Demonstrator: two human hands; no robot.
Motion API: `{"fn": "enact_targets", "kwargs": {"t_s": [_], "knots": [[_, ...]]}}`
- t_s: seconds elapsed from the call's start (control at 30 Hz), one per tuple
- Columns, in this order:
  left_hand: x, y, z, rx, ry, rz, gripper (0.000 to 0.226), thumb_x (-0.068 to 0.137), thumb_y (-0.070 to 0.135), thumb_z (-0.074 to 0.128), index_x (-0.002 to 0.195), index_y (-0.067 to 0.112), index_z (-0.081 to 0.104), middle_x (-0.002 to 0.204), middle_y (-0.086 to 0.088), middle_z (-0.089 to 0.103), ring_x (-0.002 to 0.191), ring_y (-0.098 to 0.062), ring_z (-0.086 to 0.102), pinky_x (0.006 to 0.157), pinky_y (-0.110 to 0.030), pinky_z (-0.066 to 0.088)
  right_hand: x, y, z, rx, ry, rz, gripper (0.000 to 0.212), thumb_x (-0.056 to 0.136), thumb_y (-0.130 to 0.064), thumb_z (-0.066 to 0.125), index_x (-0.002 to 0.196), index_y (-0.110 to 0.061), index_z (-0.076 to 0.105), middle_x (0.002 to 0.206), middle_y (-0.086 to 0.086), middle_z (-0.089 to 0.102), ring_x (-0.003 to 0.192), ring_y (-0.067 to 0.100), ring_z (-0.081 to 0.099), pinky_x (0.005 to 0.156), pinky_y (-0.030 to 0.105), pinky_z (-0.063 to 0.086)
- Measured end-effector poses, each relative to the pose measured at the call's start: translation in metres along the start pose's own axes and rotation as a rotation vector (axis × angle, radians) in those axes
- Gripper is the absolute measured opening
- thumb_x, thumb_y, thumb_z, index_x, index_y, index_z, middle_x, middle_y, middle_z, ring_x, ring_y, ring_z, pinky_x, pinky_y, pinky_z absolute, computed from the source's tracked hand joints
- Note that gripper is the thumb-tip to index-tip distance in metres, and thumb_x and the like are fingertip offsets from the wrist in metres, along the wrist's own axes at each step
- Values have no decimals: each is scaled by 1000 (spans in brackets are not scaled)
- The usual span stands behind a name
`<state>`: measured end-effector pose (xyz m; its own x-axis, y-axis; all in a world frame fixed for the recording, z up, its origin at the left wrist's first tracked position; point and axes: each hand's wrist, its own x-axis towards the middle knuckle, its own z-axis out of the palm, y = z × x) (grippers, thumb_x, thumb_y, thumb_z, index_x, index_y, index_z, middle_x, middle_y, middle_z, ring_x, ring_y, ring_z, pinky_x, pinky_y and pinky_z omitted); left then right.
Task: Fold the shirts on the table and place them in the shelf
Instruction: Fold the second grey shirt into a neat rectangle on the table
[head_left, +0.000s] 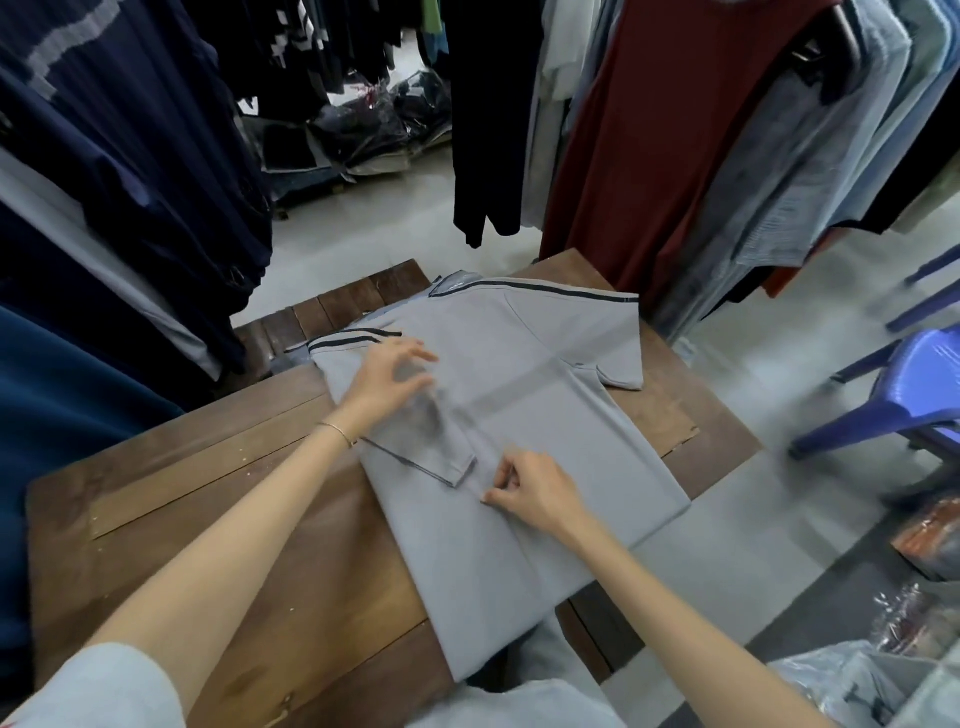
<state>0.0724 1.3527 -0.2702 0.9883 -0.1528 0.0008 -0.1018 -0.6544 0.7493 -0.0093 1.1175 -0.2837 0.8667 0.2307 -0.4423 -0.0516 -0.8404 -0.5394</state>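
A grey polo shirt (524, 415) with dark shoulder stripes lies back up on the wooden table (218, 499). Its left side and sleeve are folded inward over the back. My left hand (387, 382) hovers over that folded sleeve, blurred, with fingers spread and loosely bent. My right hand (530, 491) rests on the shirt's middle just below the sleeve cuff, its fingers curled and pinching the fabric. The right sleeve lies flat at the far right. The shirt's hem hangs over the table's near edge.
Racks of hanging clothes stand to the left (104, 182) and at the back right (701, 145). A blue plastic chair (893, 395) stands to the right of the table. Bagged clothes lie on the floor behind (374, 130) and at the lower right (857, 680).
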Motion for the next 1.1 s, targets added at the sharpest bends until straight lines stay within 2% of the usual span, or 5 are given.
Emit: {"fn": "enact_targets", "kwargs": {"t_s": [0.13,0.4,0.7,0.93,1.1], "knots": [[-26,22,28,199,-427,157,58,58,79,57,88,30,69,120,-1,61,114,-16,53,102,-37,35,-24,14,3,22,2,12,25,75,-37,76,68,-27,54,70,-10,56,78,16,60,61,27,41],[-47,58,60,498,-679,247,28,73,46,76,96,31,68,145,0,38,139,-16,27,108,-48,16,-99,67,24,94,131,72,34,80,-41,72,58,-30,49,56,-11,50,56,5,48,53,23,36],[-44,52,79,611,-719,309,30,69,48,77,93,34,66,154,-5,28,142,-25,26,106,-51,31,-142,84,83,913,201,180,32,68,-24,85,88,-8,66,86,13,72,81,26,68,75,36,55],[-41,61,79,677,-703,337,28,73,33,78,98,25,70,155,-7,27,135,-22,38,103,-31,35,-152,77,76,947,200,89,18,83,-22,74,80,-6,69,72,-5,66,69,2,59,63,13,41],[-40,64,75,643,-695,328,20,80,28,73,97,19,68,153,-3,32,119,-22,52,85,-22,33,-148,84,72,938,183,14,42,77,-51,73,83,-11,64,73,21,59,72,20,49,68,33,36]]}}
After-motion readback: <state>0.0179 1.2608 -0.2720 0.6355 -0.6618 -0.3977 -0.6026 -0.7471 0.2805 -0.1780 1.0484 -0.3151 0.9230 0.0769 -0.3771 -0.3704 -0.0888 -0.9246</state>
